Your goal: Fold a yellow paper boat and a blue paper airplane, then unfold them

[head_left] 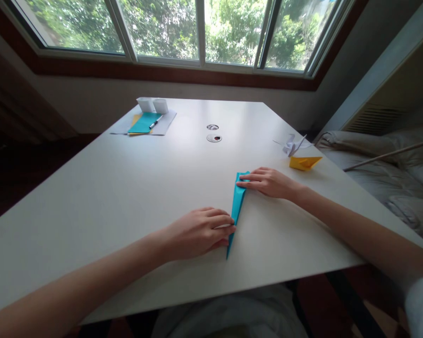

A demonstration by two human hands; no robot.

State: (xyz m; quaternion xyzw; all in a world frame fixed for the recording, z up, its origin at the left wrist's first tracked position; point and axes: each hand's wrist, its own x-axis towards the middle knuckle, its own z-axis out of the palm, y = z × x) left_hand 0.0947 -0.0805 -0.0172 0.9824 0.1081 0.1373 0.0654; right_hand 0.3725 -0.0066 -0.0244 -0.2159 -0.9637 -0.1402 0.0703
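Observation:
A long, narrow piece of folded blue paper [237, 203] lies on the white table, its sharp point toward me and its wider end away from me. At its left edge, low down near the point, my left hand [206, 232] holds it with curved fingertips. My right hand [270, 182] grips the wider far end from the right, fingers laid across the top folds. The thumb of the right hand is hidden.
A yellow folded paper boat [305, 163] and a white folded paper figure [292, 146] sit at the right edge. Far left are white cups [160, 106], blue sheets [144, 123] and a pen [155, 122]. Two round discs [214, 138] are in the tabletop [127, 188].

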